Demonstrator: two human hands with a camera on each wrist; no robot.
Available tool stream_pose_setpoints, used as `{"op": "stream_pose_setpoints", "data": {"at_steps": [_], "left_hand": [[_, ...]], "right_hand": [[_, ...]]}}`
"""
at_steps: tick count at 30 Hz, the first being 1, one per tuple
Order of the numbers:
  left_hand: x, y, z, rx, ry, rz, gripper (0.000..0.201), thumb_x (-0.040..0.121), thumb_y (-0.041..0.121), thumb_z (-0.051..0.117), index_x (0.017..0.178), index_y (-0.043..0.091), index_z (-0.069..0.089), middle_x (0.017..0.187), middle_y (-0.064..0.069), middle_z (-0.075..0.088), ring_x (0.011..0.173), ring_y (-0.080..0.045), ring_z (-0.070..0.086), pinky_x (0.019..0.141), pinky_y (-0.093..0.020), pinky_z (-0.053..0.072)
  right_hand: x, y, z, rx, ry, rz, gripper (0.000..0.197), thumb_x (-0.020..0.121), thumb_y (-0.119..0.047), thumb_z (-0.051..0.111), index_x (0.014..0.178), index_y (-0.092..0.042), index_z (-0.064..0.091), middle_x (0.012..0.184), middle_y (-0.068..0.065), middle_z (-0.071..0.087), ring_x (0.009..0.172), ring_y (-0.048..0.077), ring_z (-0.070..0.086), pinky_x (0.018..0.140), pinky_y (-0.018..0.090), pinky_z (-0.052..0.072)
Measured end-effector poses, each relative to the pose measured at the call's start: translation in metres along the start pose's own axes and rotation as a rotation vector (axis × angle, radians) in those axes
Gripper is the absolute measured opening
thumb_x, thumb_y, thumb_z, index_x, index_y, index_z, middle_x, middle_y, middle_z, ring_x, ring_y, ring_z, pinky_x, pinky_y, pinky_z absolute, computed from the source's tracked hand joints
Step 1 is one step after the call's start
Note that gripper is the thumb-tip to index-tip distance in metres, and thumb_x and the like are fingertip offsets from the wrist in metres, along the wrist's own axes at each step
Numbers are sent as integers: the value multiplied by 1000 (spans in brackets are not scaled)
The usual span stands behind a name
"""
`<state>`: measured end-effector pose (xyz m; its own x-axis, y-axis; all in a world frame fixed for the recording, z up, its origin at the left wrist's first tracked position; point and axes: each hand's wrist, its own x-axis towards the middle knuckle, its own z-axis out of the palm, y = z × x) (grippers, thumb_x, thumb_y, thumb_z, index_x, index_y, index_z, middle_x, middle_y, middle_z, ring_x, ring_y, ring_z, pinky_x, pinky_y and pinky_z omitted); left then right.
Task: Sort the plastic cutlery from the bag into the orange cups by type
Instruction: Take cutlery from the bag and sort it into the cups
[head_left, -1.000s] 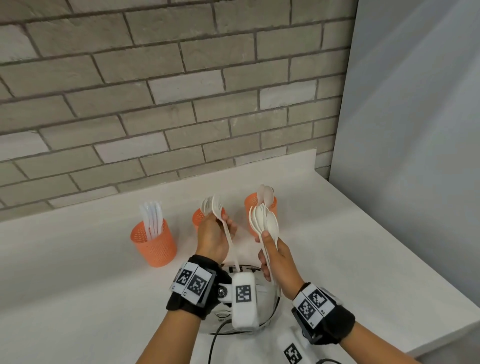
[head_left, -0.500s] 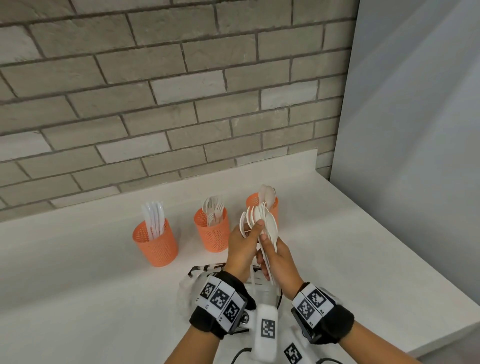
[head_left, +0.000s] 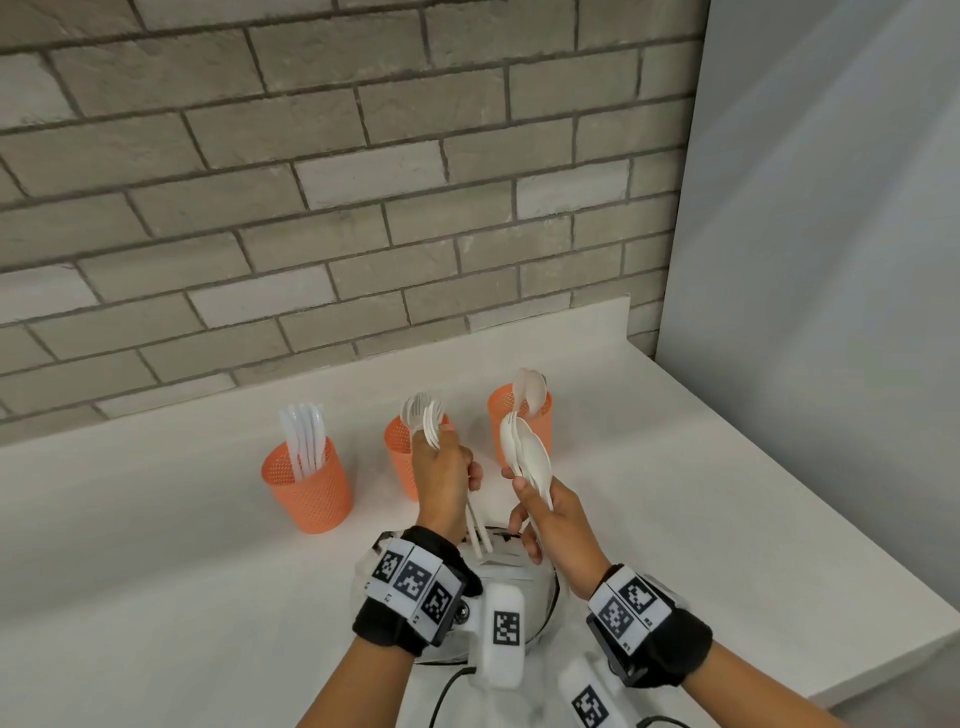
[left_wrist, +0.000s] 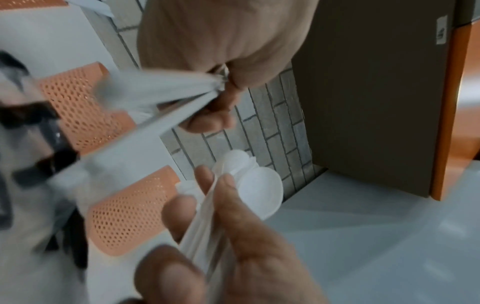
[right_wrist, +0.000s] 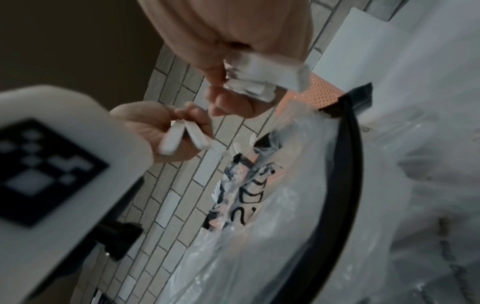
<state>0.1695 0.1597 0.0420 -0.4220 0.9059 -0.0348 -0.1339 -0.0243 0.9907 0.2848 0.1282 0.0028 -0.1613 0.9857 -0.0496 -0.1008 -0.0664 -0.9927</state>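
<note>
Three orange mesh cups stand in a row in the head view: the left cup (head_left: 306, 488) holds knives, the middle cup (head_left: 397, 452) forks, the right cup (head_left: 540, 421) spoons. My left hand (head_left: 447, 467) grips two white pieces (head_left: 431, 431) upright in front of the middle cup; their heads look like forks. Their handles (right_wrist: 182, 137) stick out below the fist. To its right, my right hand (head_left: 540, 514) grips a bunch of white spoons (head_left: 527, 457), bowls up. The clear plastic bag (head_left: 514, 571) lies under both hands, mostly hidden by the wrists.
The white counter (head_left: 156, 571) ends at a brick wall (head_left: 311, 208) behind the cups and a grey panel (head_left: 831, 312) on the right. The counter's front right edge (head_left: 857, 670) is close to my right forearm. Cables hang below the wrist cameras.
My left hand went from the middle cup to the bunch in my right hand, then pulled back left with two pieces. The right hand has kept its bunch almost still.
</note>
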Motion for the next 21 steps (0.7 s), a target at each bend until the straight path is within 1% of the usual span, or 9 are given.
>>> {"op": "stream_pose_setpoints", "data": {"at_steps": [1,3,5,7,10,15,17,19,21], "left_hand": [[0,1,-1,17,-29,7,13,97,18,40,89,10,45,53,-1,33,33,-6,34,35,-18,29],[-2,4,-3,83,-83,27,9,92,18,53,89,9,52,51,0,35,32,-5,31,34,-16,25],[-5,6,-4,140,-125,39,18,84,23,65,95,10,59,49,2,39,31,-5,30,33,-16,25],[-6,7,-3,174,-163,34,27,79,28,71,96,11,62,46,6,44,31,-4,32,33,-15,27],[-6,10,-3,207,-210,28,25,79,24,72,96,8,64,36,12,49,29,0,41,34,-8,29],[-3,15,-5,261,-250,67,25,80,22,70,97,4,64,55,5,55,31,2,45,36,-7,31],[-2,18,-7,268,-287,59,26,82,23,68,100,5,63,50,9,55,29,1,41,35,-9,29],[1,22,-10,277,-339,43,25,83,24,66,101,6,61,38,11,50,27,-1,33,33,-12,26],[5,26,-13,297,-415,14,22,84,27,65,96,9,60,34,10,43,30,-3,26,33,-16,22]], "right_hand": [[0,0,0,-1,0,-4,23,97,-29,45,115,-22,57,57,1,55,32,7,38,35,18,32],[0,-1,0,10,2,0,22,95,-27,49,115,-22,58,56,0,58,32,7,38,35,17,31],[0,-1,0,23,6,14,23,94,-26,52,113,-16,58,55,-1,62,32,7,40,34,17,30],[0,-2,0,24,-3,24,23,93,-25,54,111,-13,58,57,0,64,32,7,40,33,16,29],[-1,-3,0,16,-27,33,19,93,-25,54,106,-12,57,60,3,64,31,6,39,32,16,28],[-3,-5,-3,25,-67,27,5,92,-22,55,95,-18,56,55,2,56,30,6,33,32,16,25],[-3,-6,-5,10,-80,44,8,92,-24,56,93,-16,55,54,2,52,31,5,32,33,16,24],[-3,-8,-8,-2,-96,73,16,92,-26,56,98,-11,54,53,1,50,32,4,31,34,15,23],[-4,-9,-10,0,-129,96,25,92,-29,54,109,-11,56,52,-2,48,34,4,29,35,15,22]]}}
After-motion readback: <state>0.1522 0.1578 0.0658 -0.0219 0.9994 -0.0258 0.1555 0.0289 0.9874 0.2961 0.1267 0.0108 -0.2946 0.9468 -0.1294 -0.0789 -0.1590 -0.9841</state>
